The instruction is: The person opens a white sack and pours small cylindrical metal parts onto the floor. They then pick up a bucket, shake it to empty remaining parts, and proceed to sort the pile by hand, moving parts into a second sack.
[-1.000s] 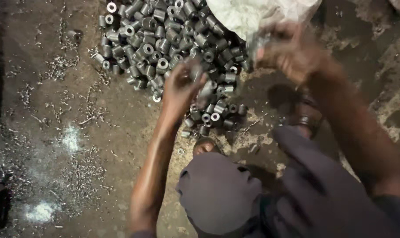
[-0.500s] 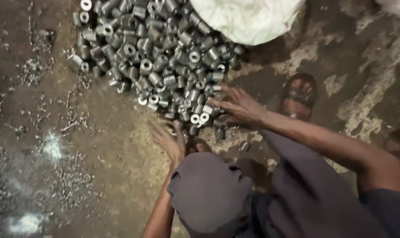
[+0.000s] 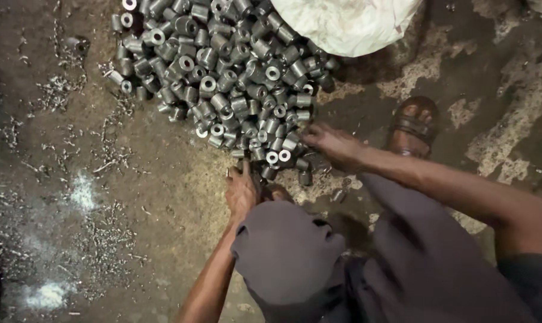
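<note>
The right hand lies open, fingers spread on the near edge of the bushing pile on the floor, while the left hand, just below the pile, shows no clear grip.

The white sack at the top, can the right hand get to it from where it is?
Probably yes. The right hand rests at the pile of metal sleeves, and only those low sleeves lie between it and the white sack.
</note>
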